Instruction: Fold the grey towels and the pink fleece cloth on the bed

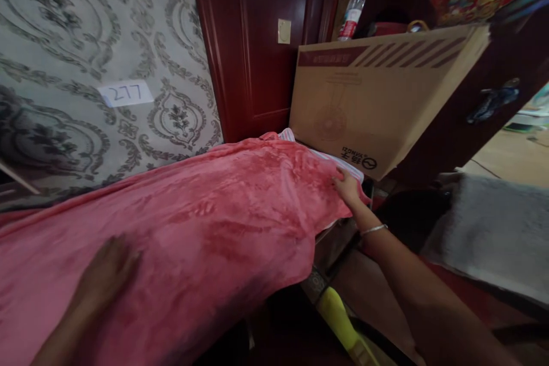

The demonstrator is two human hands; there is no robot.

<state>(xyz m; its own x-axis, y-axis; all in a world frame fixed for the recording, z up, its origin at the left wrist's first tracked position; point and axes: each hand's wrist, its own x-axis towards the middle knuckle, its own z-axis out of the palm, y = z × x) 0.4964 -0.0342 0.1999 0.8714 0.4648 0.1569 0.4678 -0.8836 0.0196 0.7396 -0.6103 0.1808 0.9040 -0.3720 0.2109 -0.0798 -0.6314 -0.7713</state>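
A pink plush blanket (240, 200) lies spread over a long raised surface, with soft wrinkles across its top. Flat on its near left part rests my left hand (109, 269), fingers extended and slightly blurred. At the far right end, my right hand (346, 187) has its fingers curled in against the blanket close to its edge; the fingertips are partly lost in the cloth. Beneath that end, a striped light cloth (338, 164) sticks out.
A large cardboard box (364, 97) stands behind the blanket's far end, with a plastic bottle (355, 8) behind its top edge. Patterned wallpaper (171, 57) borders the left side, beside a dark red door (266, 68). Lower right are a yellow-green object (338, 314) and a grey fluffy cover (497, 234).
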